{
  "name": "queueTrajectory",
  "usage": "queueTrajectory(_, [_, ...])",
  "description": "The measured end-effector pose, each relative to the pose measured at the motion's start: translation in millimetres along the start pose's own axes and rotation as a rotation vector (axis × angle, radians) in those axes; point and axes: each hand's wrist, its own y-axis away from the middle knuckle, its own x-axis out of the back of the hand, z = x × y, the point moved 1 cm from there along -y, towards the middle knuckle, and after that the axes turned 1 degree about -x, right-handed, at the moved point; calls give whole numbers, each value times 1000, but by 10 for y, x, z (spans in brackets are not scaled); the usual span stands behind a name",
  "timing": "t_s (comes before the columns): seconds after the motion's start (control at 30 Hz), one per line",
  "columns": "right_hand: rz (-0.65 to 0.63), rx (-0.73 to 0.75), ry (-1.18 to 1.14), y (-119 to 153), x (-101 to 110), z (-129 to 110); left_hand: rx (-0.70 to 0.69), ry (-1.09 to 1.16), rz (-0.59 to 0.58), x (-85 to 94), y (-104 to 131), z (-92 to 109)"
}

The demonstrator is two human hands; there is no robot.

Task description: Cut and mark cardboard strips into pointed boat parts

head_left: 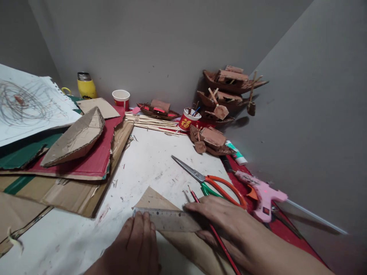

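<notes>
Head view: metal ruler [168,220] lengthwise left-right under flat-pressing left hand [137,240], right hand [220,221] gripping upright-slanting red pencil [213,230].

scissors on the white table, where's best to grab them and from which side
Take the scissors by the orange loop handles, coming from above on the near right. They lie flat, blades pointing away to the far left, and the loops sit just beyond the right hand.

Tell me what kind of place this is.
Probably a home craft desk for model boats: cardboard boats stacked in the corner, a glue gun, scissors, and cardboard piled left.
</notes>
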Motion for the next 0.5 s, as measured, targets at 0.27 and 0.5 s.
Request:
queueTrajectory(0.27, [-19,-56,-76,47,-35,26,3,45,59,87,-89,-58])
queueTrajectory(0.5, [294,-437,-356,100,60,49,621,953,-77,388,-450,-614])
